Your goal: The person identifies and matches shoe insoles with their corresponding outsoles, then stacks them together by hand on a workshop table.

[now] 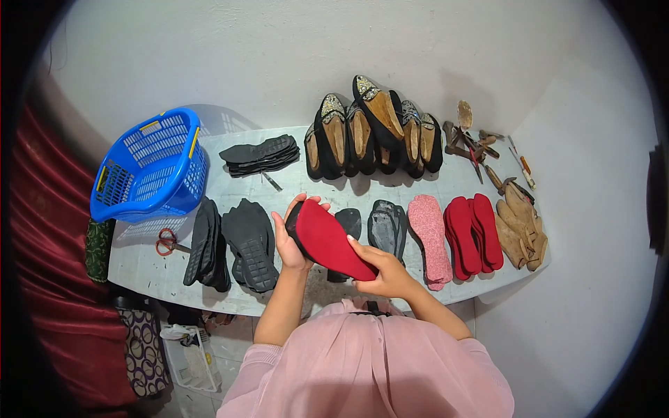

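Note:
Both of my hands hold a red insole (pixel 333 240) tilted above the front of the table, with a black edge showing at its left end. My left hand (pixel 291 240) cups that end from beneath, fingertips showing past its upper edge. At the other end, my right hand (pixel 382 270) grips the insole with the thumb on top. Under and behind it lie black sole pieces (pixel 350 221) and a stack of grey-black soles (pixel 387 226). To the right are pink glittery insoles (pixel 429 240) and stacked red insoles (pixel 463 237).
Black shoes on wooden lasts (pixel 334 136) stand at the back. Loose wooden lasts (pixel 519 226) and hand tools (pixel 477 146) lie right. Black treaded soles (pixel 249 244), red-handled scissors (pixel 167 242) and a blue basket (pixel 182 177) are left. A white crate (pixel 191 359) sits on the floor.

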Demonstrator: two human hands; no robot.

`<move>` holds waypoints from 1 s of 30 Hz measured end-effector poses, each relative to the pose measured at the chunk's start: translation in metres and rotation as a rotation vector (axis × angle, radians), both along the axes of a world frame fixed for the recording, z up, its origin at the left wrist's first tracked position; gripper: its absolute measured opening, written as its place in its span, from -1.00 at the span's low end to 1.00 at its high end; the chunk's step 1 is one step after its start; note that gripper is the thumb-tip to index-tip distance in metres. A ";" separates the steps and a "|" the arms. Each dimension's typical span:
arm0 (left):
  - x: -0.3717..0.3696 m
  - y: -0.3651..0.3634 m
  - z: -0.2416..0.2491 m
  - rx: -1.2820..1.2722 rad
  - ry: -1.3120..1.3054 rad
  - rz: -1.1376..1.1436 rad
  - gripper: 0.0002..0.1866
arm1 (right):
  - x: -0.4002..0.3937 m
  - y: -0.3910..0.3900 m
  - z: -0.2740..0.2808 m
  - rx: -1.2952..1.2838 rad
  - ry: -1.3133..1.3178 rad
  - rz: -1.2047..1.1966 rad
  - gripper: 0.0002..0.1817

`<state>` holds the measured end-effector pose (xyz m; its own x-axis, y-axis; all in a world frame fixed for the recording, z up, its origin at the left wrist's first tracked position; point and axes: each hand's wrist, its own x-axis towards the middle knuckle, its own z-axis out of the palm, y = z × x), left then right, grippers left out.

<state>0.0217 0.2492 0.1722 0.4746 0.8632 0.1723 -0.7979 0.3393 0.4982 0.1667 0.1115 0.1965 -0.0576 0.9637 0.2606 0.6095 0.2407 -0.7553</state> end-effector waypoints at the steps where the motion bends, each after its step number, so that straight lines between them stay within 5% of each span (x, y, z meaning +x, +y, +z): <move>1: 0.001 0.000 0.000 0.023 -0.005 0.000 -0.25 | -0.001 -0.001 0.000 0.009 -0.025 -0.009 -0.08; 21: 0.001 -0.011 0.001 0.356 0.092 0.086 -0.16 | -0.011 -0.005 0.002 0.017 -0.077 -0.147 -0.17; 30: -0.004 -0.013 0.011 0.338 0.283 0.121 -0.50 | -0.016 -0.007 0.015 -0.120 -0.155 -0.174 -0.14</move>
